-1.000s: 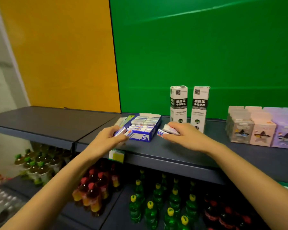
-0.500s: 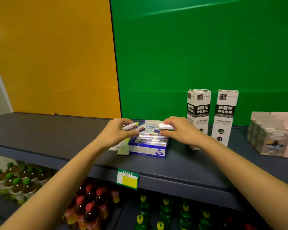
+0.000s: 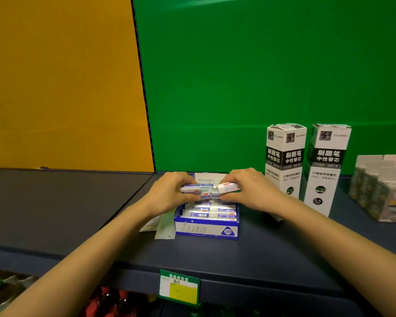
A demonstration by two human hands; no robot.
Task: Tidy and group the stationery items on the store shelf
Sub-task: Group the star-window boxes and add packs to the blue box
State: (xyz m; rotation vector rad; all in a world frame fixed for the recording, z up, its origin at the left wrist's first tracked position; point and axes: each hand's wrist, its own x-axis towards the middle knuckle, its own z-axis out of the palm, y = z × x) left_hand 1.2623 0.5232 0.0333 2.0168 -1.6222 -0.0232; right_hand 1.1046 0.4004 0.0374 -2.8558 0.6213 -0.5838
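One green price tag (image 3: 180, 287) hangs on the near edge of the dark shelf (image 3: 272, 248). Beyond it sits the blue eraser box (image 3: 206, 228), with flat packets (image 3: 164, 225) touching its left side. Over the box's far half, the left hand (image 3: 169, 194) grips a white eraser (image 3: 190, 188) and the right hand (image 3: 249, 191) pinches a second eraser (image 3: 228, 187), the two close together. Two tall refill boxes (image 3: 285, 161) stand farther right.

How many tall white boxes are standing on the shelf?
2. One tall box stands right of the blue box, behind the right hand; the other stands beside it, further right. None seems hidden.
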